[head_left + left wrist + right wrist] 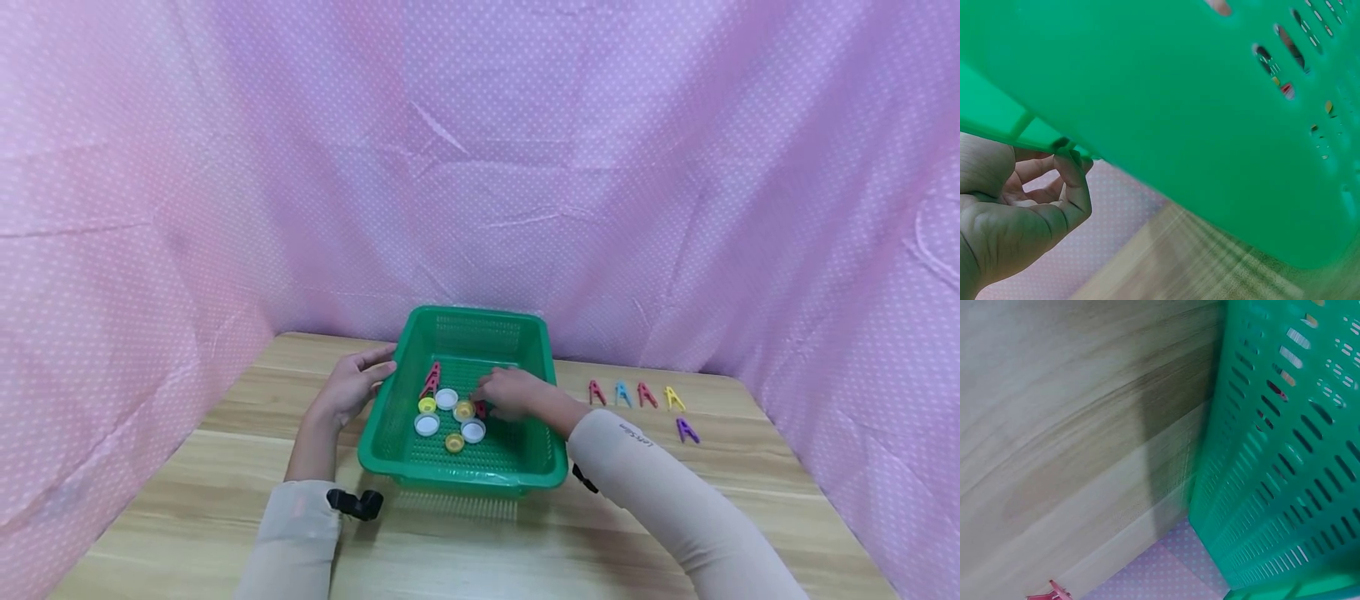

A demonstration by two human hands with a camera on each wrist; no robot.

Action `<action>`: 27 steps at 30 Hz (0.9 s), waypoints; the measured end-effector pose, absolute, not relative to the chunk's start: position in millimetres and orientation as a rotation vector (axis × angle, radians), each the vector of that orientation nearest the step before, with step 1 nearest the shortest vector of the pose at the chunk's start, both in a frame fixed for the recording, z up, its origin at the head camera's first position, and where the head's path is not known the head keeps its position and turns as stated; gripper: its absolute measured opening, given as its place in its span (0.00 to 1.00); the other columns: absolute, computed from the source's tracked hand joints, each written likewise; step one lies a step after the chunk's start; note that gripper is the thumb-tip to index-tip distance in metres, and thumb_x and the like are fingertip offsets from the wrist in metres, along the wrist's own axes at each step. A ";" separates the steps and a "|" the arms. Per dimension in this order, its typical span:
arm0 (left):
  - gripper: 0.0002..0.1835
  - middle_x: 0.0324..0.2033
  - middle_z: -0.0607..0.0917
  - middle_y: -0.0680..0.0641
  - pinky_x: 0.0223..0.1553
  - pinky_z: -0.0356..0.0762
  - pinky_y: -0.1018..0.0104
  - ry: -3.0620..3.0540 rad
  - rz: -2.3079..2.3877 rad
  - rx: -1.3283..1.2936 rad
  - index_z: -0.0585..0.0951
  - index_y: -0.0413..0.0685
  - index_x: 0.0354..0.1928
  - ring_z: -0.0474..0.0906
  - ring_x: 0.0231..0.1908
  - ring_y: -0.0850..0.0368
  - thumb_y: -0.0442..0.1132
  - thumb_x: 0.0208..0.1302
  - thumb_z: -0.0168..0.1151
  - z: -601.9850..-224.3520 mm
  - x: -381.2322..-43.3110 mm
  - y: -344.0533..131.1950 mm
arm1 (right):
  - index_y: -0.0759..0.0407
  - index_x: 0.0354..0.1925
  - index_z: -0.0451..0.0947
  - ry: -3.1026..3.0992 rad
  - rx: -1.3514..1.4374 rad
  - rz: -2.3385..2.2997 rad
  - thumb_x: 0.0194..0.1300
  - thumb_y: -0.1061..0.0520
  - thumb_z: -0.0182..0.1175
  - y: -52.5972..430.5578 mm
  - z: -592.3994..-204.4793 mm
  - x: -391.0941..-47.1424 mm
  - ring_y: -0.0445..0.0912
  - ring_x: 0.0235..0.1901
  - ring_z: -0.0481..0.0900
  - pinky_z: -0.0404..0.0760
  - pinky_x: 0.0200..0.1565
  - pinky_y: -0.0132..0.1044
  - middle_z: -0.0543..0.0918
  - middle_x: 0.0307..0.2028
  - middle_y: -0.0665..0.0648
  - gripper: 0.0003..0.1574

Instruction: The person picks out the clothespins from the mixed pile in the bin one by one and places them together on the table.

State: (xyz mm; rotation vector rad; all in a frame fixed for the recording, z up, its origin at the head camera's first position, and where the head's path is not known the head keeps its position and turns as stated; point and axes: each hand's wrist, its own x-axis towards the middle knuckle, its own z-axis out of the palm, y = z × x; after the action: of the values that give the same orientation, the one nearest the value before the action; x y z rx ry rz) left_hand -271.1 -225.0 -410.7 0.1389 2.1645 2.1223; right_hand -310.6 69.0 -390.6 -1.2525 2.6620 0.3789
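Note:
A green plastic basket (461, 478) stands on the wooden table. My left hand (351, 385) is at its left side; the left wrist view shows thumb and finger of this hand (1035, 206) pinching the rim. Inside the basket, my right hand (516, 393) reaches down with bent fingers at a red clothespin (481, 409), partly hidden by the hand; whether they grip it is unclear. Several bottle caps lie around it: a white cap (447, 399), a yellow cap (427, 405) and a gold cap (454, 443) among them. More red clothespins (430, 386) lie along the left inside.
Right of the basket lie several clothespins on the table: red (596, 392), blue (623, 393), another red (647, 395), yellow (674, 398), and a purple one (687, 431) nearer. A pink dotted curtain (480, 208) encloses the back and sides.

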 end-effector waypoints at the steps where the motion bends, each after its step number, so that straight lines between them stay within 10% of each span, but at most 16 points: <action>1: 0.26 0.70 0.72 0.38 0.55 0.79 0.64 2.163 2.123 0.140 0.69 0.39 0.74 0.79 0.56 0.55 0.38 0.78 0.56 -411.2 -271.1 -224.7 | 0.44 0.66 0.79 2.662 -1.248 0.372 0.72 0.52 0.66 69.4 -391.4 -311.0 0.48 0.60 0.76 0.75 0.64 0.47 0.82 0.60 0.49 0.26; 10: 0.26 0.71 0.70 0.38 0.53 0.79 0.66 2.153 2.126 0.135 0.68 0.39 0.74 0.78 0.54 0.57 0.37 0.78 0.55 -414.2 -267.5 -222.9 | 0.47 0.66 0.79 2.654 -1.223 0.316 0.71 0.54 0.66 72.4 -396.7 -311.0 0.48 0.62 0.77 0.76 0.64 0.47 0.82 0.61 0.50 0.26; 19: 0.26 0.72 0.69 0.39 0.57 0.77 0.63 2.167 2.117 0.122 0.68 0.40 0.75 0.77 0.57 0.54 0.38 0.79 0.55 -413.7 -267.1 -223.9 | 0.51 0.45 0.85 2.685 -1.213 0.242 0.69 0.56 0.68 73.5 -394.3 -311.8 0.42 0.40 0.79 0.82 0.49 0.39 0.83 0.39 0.48 0.06; 27: 0.26 0.71 0.71 0.40 0.56 0.78 0.63 2.171 2.118 0.119 0.69 0.41 0.74 0.78 0.57 0.55 0.38 0.79 0.55 -411.6 -271.1 -223.4 | 0.49 0.55 0.85 2.714 -1.207 0.211 0.68 0.57 0.69 74.0 -395.9 -316.9 0.47 0.54 0.80 0.80 0.59 0.44 0.84 0.51 0.50 0.17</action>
State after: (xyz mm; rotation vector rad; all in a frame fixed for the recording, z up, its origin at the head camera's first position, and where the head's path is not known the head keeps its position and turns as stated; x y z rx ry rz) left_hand -271.1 -223.4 -411.6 0.1186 2.1708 2.1176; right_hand -316.9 74.0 -395.9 -1.2075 2.7138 0.2110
